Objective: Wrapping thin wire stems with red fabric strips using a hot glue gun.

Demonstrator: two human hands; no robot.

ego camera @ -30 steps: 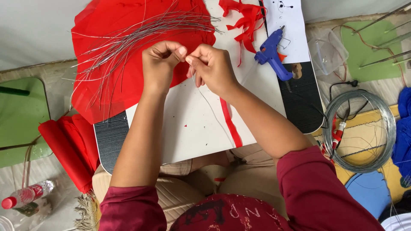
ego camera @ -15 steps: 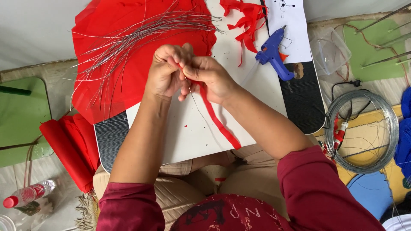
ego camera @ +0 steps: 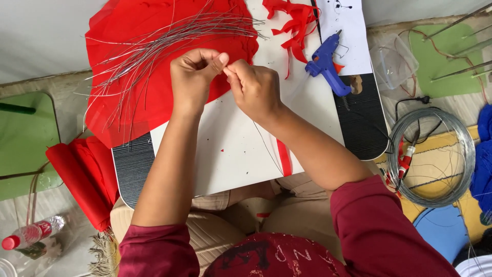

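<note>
Overhead, both hands meet above a white board [ego camera: 230,154] on red paper [ego camera: 128,31].

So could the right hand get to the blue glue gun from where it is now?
Probably yes. The glue gun lies uncovered on the white board, just beyond the right hand, with nothing between them. But that hand is pinching a thin wire with the left hand, so it would have to release first.

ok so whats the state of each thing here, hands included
left hand: fingertips pinched at a thin wire
right hand: pinched against the left, on the same wire
red strip: lying flat on the white board
glue gun: lying on its side, unheld
wire coil: wound up, on the floor
cut wires: loose, fanned over the red sheet
bottle: capped, lying down
</note>
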